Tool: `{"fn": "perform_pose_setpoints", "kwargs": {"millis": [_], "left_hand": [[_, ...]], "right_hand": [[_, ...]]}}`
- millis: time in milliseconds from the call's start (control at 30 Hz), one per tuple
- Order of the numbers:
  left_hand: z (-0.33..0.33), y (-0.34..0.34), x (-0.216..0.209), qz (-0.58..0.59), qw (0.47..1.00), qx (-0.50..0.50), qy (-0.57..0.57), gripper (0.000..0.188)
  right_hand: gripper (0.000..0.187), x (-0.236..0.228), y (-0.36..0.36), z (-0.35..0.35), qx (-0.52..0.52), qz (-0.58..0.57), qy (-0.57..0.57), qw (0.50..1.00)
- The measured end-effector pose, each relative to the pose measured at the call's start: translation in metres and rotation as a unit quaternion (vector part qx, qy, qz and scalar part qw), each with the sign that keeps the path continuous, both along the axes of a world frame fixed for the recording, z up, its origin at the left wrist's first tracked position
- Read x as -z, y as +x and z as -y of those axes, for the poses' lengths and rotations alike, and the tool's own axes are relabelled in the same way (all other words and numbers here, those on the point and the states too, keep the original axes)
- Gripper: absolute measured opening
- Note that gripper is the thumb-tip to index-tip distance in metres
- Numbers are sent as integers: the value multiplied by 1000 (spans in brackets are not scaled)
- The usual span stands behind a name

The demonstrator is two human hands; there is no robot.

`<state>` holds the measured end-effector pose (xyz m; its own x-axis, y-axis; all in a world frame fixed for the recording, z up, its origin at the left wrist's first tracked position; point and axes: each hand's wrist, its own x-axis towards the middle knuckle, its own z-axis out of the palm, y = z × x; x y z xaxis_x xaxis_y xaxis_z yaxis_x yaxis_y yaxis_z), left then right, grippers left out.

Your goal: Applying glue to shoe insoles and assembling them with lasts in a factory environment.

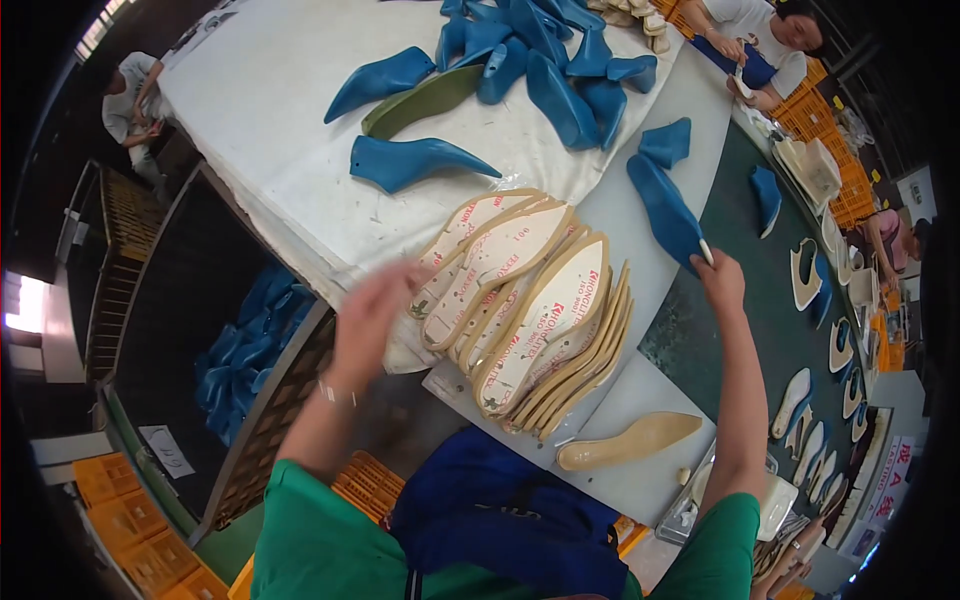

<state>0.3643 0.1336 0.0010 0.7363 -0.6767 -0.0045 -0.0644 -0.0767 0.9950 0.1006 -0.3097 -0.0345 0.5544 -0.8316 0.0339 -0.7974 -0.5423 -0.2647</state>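
Note:
My left hand (378, 315), smeared by motion, is at the left edge of a pile of insoles (545, 325). These are tan-edged, with white faces and red print, several of them fanned out in a row. My right hand (722, 278) is closed round a thin white stick-like tool (706, 252), its tip against the narrow end of a blue shoe last (662, 205). Most of the tool is hidden by the fingers. Beyond that last lies another blue last (667, 142). A single tan insole (630, 442) rests on the grey board near my body.
Blue lasts (560, 95) and a green last (420, 103) are heaped on the white cloth table (270, 130). A dark green conveyor (720, 330) with shoe parts runs along the right. Blue lasts fill a dark bin (250, 345) at left. Co-workers (765, 50) sit nearby.

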Motion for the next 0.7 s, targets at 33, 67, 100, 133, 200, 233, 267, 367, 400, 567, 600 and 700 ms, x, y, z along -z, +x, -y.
{"fn": "perform_pose_setpoints", "kwargs": {"millis": [33,67,100,133,200,233,267,367,400,567,600,700], "left_hand": [[13,34,4,112,993,-23,-9,35],[22,70,22,191,981,-20,-24,50],[38,98,33,310,950,-28,33,62],[56,121,42,423,901,-32,87,75],[79,159,55,528,828,-5,190,93],[93,167,54,536,803,28,257,101],[103,175,57,539,787,49,297,102],[104,201,58,540,744,77,386,89],[107,199,52,544,734,81,399,86],[145,172,16,524,725,95,437,63],[152,164,6,521,733,93,427,59],[195,108,-50,618,691,130,353,61]], "right_hand": [[36,7,10,9,7,19,-27,999],[35,7,26,14,16,23,-36,999],[33,4,39,19,31,24,-49,998],[31,8,46,27,36,60,-59,996],[28,6,61,30,28,135,-25,990],[28,1,62,28,23,170,12,985],[30,1,55,29,-3,147,-46,988],[23,-47,34,-32,-32,188,-89,978],[21,-71,14,-53,-32,239,-65,968],[30,-116,-113,-139,82,491,178,849],[33,-119,-138,-157,95,526,211,819],[38,-105,-196,-202,115,627,149,756]]}}
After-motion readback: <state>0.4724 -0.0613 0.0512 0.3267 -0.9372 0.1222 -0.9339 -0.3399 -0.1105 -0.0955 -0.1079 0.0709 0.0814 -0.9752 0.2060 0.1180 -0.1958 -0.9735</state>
